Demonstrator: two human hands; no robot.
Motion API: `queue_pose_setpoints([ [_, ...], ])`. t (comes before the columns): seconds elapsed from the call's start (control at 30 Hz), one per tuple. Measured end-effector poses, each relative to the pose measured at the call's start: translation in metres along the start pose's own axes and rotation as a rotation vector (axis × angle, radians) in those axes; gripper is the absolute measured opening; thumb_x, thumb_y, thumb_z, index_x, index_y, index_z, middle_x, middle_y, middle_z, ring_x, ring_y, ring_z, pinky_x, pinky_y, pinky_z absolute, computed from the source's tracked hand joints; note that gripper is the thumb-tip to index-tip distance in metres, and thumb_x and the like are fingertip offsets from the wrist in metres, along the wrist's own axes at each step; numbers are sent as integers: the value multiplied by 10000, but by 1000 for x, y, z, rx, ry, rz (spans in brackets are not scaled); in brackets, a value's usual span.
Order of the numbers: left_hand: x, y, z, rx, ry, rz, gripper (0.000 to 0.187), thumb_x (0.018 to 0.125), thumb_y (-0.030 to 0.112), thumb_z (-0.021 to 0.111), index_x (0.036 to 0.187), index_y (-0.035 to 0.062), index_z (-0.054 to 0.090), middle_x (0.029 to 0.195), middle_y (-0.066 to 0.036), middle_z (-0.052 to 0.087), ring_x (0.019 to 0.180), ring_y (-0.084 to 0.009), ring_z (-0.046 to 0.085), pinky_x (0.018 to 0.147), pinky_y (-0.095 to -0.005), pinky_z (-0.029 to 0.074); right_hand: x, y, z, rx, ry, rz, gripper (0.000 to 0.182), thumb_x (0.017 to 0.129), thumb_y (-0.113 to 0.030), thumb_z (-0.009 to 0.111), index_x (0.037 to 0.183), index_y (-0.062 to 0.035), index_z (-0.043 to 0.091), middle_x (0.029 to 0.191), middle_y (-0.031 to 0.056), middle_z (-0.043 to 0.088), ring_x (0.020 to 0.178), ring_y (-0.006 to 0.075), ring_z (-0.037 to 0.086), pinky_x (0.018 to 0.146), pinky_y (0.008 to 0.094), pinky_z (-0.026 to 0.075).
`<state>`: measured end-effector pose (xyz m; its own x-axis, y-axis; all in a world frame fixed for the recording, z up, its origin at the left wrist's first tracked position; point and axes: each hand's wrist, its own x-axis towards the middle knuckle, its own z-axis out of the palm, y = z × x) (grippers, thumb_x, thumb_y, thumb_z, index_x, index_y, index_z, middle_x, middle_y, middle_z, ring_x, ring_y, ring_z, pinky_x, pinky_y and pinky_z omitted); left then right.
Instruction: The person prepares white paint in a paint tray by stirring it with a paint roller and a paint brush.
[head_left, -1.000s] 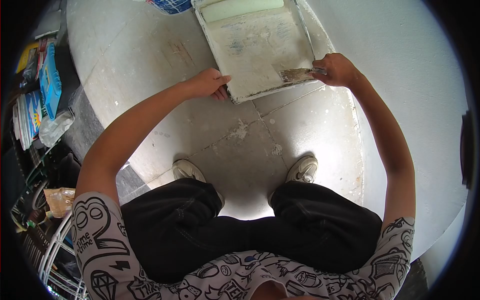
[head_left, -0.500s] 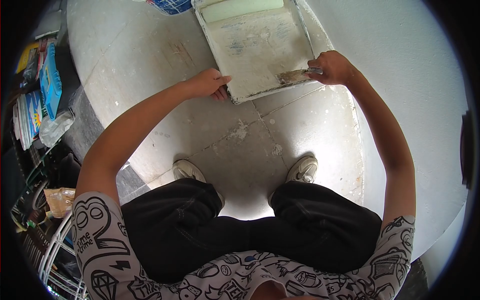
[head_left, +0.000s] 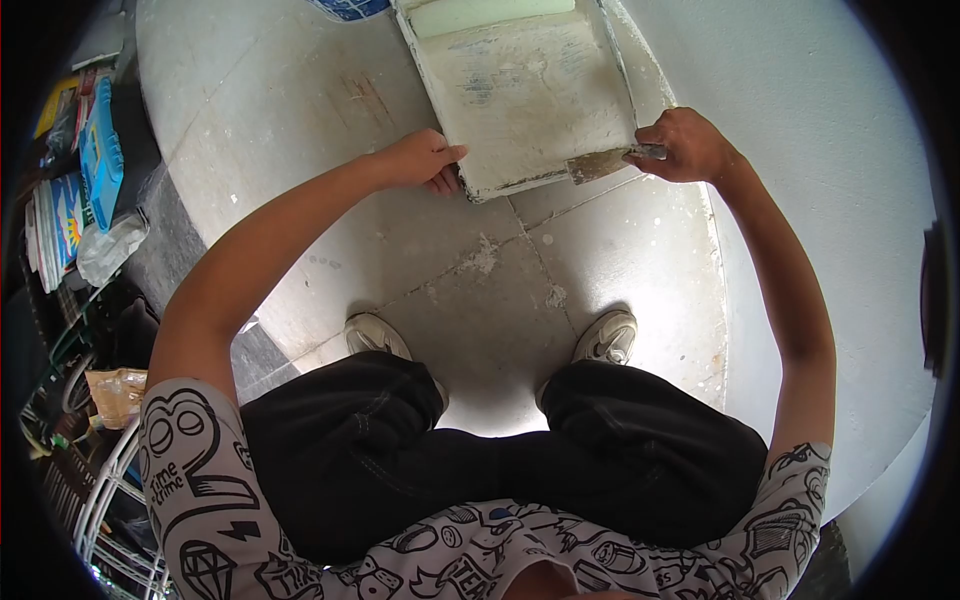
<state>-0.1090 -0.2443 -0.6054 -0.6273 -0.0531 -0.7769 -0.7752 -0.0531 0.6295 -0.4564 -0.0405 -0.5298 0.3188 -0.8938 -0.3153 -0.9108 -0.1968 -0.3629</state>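
Observation:
A paint tray (head_left: 530,110), crusted with dried white paint, lies on the floor ahead of me. At its near left corner my left hand (head_left: 422,162) grips the rim, thumb on top and fingers curled beneath. My right hand (head_left: 685,145) is closed round the handle of a putty knife (head_left: 598,165) at the near right corner. The stained blade points left and lies across the near rim of the tray. A pale green paint roller (head_left: 490,14) rests at the tray's far end, cut off by the top of the view.
A white wall (head_left: 800,130) rises close on the right. Part of a blue bucket (head_left: 350,8) stands beyond the tray. On the left are a blue plastic case (head_left: 101,155), a clear plastic bag (head_left: 112,250) and a white wire rack (head_left: 110,480). My shoes (head_left: 608,338) stand on the tiles.
My right hand has moved a little right and toward me. The blade has shifted from inside the tray onto its near rim. My left hand still holds the corner.

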Motion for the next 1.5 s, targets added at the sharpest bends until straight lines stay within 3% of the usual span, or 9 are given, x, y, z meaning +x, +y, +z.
queue_pose_setpoints([
  [0.33,2,-4,0,6,12,5,498,1076,426,482,1092,-39,659,924,-133,739,798,-188,726,745,-308,598,-22,33,-7,-237,52,222,237,883,-262,771,824,-34,749,696,138,717,581,262,687,597,396,564],
  [0.5,-2,1,1,-37,3,-28,505,1076,430,478,1083,-44,654,906,-148,743,779,-199,732,731,-312,602,-12,12,-39,-185,11,375,248,872,-277,767,819,-35,751,759,167,722,731,296,705,726,425,579],
  [0.73,-2,0,6,-98,28,-27,519,1079,436,465,1055,-52,638,906,-167,743,770,-221,739,726,-324,609,-7,30,-5,-168,-87,314,305,892,-328,749,789,-42,739,726,165,708,700,314,698,690,436,572],
  [0.87,-2,-2,8,-92,46,-29,526,1079,441,458,1053,-56,629,900,-171,742,773,-223,739,734,-324,610,-22,32,-22,-225,100,234,313,878,-318,774,762,-29,737,705,148,705,676,303,690,681,429,564],
  [0.9,-2,-3,8,-95,44,-29,526,1079,442,458,1053,-55,628,900,-173,742,773,-224,739,734,-325,611,-16,23,-30,-171,-31,391,316,881,-319,768,764,-27,737,732,158,711,705,297,691,694,425,564],
  [1.03,-6,0,5,-109,40,-21,526,1079,444,458,1043,-53,629,899,-179,740,771,-228,739,728,-328,613,-12,26,9,-163,-2,236,308,901,-322,749,796,-33,742,720,148,705,684,290,688,696,422,571],
  [1.13,-5,-2,5,-110,45,1,526,1079,444,458,1035,-51,630,895,-180,740,766,-230,739,719,-327,614,-14,32,3,-83,-76,321,301,899,-323,756,802,-39,744,718,135,705,683,273,686,691,413,578],
  [1.23,-3,-5,8,-117,41,-3,526,1078,445,458,1032,-50,630,889,-179,740,761,-229,739,715,-325,615,-25,41,-22,-183,171,164,286,877,-316,781,791,-46,739,737,134,707,709,264,686,679,401,577],
  [1.5,-4,1,4,-100,50,-8,534,1077,449,461,1022,-54,632,884,-175,741,756,-221,738,720,-323,612,-15,39,0,-107,14,289,330,888,-353,755,775,-44,735,718,148,690,687,290,680,685,438,564],
])
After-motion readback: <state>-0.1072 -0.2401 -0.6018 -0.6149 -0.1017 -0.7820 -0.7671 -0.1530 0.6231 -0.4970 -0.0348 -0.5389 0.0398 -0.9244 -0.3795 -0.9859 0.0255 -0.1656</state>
